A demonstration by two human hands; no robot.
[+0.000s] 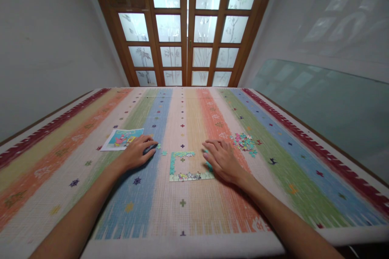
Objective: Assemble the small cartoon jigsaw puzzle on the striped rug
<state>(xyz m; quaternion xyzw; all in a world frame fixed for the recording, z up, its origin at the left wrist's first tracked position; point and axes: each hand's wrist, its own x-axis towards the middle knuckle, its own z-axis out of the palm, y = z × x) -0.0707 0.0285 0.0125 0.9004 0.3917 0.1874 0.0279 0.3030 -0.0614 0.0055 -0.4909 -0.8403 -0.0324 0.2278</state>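
A partly joined jigsaw frame lies on the striped mat, with its left side, top-left edge and bottom edge assembled. My right hand rests flat over the frame's right side, fingers stretched out and spread, covering some teal pieces. My left hand lies to the left of the frame with its fingers curled over a small dark object that I cannot make out. A loose teal piece sits between that hand and the frame.
A pile of loose puzzle pieces lies right of my right hand. A printed reference picture lies beyond my left hand. Wooden glass-paned doors stand at the far end. A glass panel leans along the right wall.
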